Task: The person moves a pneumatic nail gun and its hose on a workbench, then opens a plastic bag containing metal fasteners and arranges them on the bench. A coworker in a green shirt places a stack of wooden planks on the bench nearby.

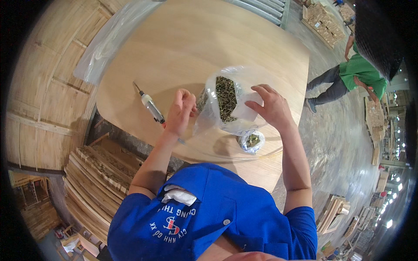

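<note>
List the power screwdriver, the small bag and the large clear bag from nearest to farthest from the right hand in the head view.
From the right hand:
1. Large clear bag: immediately left.
2. Small bag: toward the person's body.
3. Power screwdriver: far left.

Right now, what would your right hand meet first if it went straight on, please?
The right hand would likely meet the white sheet by the clear bag; depth is unclear, so they may be touching.

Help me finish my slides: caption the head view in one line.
Left hand and right hand flank an open plastic bag of screw-like pieces on a table; powered screwdriver at left.
</note>
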Tool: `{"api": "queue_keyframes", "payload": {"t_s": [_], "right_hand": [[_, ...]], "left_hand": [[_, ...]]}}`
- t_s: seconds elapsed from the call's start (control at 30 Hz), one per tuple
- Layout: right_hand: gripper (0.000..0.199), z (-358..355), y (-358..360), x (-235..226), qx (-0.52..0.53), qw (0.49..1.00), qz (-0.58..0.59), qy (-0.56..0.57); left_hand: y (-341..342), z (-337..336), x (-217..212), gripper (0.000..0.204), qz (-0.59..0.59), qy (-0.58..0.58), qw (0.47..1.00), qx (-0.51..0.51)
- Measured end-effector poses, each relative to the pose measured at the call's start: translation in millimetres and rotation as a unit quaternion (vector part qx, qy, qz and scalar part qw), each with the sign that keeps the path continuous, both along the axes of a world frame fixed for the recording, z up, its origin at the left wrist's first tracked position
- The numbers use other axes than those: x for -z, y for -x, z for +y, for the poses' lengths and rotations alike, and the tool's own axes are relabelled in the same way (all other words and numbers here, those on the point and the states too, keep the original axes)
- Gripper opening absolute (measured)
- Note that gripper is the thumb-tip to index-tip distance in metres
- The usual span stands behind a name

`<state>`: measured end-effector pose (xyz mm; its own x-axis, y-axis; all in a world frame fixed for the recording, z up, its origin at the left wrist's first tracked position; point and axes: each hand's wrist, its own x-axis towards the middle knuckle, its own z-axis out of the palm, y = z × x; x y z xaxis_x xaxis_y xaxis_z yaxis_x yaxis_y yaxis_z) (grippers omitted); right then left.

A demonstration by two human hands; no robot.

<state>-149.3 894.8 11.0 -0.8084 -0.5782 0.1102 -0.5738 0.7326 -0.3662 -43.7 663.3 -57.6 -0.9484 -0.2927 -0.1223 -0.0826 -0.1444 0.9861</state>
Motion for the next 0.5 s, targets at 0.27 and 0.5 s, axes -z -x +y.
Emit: {"api": "queue_keyframes", "payload": {"t_s": [0.27, 0.5], "right_hand": [[0.048, -6.4, 8.8, 6.9, 0.153, 0.968, 0.171, 0.099], [0.043, 12.1, 23.9, 28.3, 0.100, 0.984, -0.127, 0.076]], "left_hand": [[23.6, 8.9, -35.7, 0.063, 0.032, 0.379, 0.924, 0.035], [9.5, -1.5, -4.0, 0.042, -0.013, 0.005, 0.996, 0.084]]}}
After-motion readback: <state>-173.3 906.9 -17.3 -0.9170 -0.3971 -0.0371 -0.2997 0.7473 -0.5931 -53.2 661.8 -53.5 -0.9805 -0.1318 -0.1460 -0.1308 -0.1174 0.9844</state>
